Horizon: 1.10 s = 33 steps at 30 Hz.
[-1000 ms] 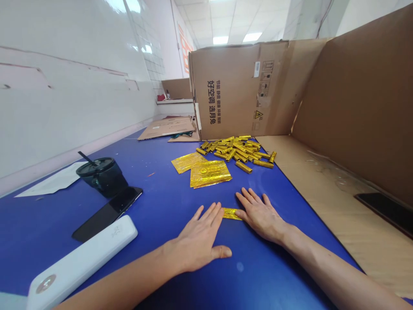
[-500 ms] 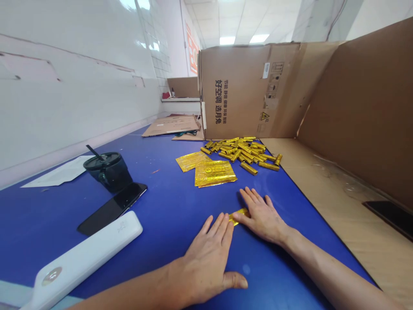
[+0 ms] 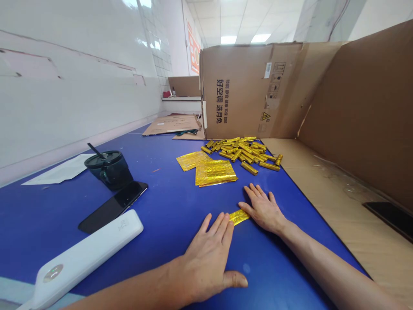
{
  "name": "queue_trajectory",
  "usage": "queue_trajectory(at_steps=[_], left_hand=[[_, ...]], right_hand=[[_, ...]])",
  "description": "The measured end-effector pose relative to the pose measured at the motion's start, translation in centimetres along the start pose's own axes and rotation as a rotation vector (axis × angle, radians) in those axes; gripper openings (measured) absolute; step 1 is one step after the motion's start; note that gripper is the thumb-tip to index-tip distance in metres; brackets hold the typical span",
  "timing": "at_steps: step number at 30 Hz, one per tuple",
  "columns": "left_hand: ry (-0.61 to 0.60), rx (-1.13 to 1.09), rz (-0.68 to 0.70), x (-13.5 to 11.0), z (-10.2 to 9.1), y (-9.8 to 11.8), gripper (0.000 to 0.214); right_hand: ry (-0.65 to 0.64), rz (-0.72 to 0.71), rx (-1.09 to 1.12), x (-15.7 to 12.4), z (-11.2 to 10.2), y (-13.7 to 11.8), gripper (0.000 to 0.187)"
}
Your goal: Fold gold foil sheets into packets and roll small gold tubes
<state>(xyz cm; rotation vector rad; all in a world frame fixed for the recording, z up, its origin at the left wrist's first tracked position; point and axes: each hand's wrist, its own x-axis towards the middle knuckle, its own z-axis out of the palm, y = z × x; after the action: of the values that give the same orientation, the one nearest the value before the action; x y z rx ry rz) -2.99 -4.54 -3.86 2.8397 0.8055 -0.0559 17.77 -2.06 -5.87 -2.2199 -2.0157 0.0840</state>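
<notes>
the left hand rests flat and open on the blue worktop, fingers spread, grasping nothing. the right hand is likewise open and released, its edge touching one end of a folded gold foil strip, which lies between both hands. beyond them lie a heap of rolled foil tubes and stacked foil sheets.
</notes>
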Motion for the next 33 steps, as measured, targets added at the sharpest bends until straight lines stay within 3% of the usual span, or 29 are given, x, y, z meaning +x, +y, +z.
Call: queue_trajectory(at_steps=[7,16,24,29,33], left_hand=[[0.002,0.032,-0.013,0.2,-0.4,0.3,0.094],[0.043,0.015,-0.007,3.5,0.5,2.4,0.102],[-0.011,0.017,0.003,0.3,-0.1,0.2,0.092],[-0.023,-0.012,-0.015,0.2,-0.3,0.3,0.090],[-0.030,-0.016,-0.026,0.4,-0.2,0.4,0.090]], right_hand=[[0.012,0.001,-0.024,-0.1,0.2,-0.4,0.059],[0.004,-0.006,-0.036,-0.3,0.2,-0.5,0.059],[0.008,-0.001,-0.016,-0.3,-0.2,-0.6,0.060],[0.026,0.000,0.026,-0.6,-0.2,-0.6,0.064],[0.035,-0.074,0.041,-1.0,0.0,-1.9,0.072]])
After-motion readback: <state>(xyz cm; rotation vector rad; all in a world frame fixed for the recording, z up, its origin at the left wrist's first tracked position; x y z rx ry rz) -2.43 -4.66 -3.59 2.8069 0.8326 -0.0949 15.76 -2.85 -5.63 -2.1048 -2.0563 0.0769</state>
